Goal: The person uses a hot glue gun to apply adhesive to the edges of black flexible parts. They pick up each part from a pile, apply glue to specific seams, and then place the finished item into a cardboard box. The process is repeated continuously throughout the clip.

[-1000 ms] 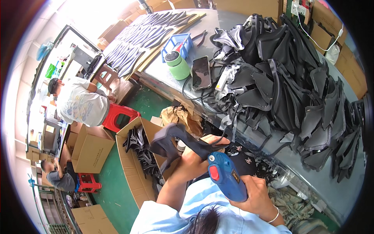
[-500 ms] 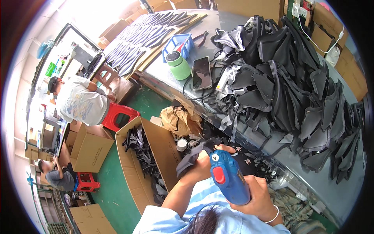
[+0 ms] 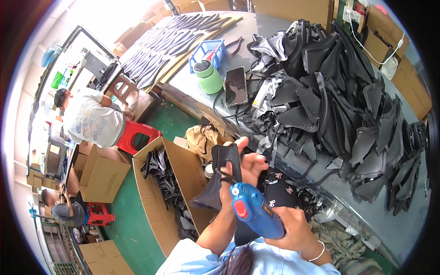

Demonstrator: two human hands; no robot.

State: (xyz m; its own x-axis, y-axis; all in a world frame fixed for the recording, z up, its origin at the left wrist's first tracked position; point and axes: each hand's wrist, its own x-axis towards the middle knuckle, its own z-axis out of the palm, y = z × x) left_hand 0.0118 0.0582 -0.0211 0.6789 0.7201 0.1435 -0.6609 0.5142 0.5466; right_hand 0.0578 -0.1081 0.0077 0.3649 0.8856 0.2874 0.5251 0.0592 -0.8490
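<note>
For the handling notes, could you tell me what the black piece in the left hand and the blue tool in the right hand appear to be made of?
Black piece: apparently soft fabric or foam-backed textile, matte; it bends and flares in the left hand.
Blue tool: seemingly hard plastic, smooth with a slight sheen and a red button, gripped by the right hand.

open box: i see a brown cardboard box [image 3: 183, 178] on the green floor, flaps up, dark pieces inside.
closed box: plain brown carton [image 3: 101, 176] left of it, beside the red stool.
floor corner: another brown carton [image 3: 104, 256] at lower left.
far edge: brown cartons [image 3: 389, 46] behind the table, top right.
screen: dark phone [image 3: 236, 85] flat on the grey table, display unlit.
</note>
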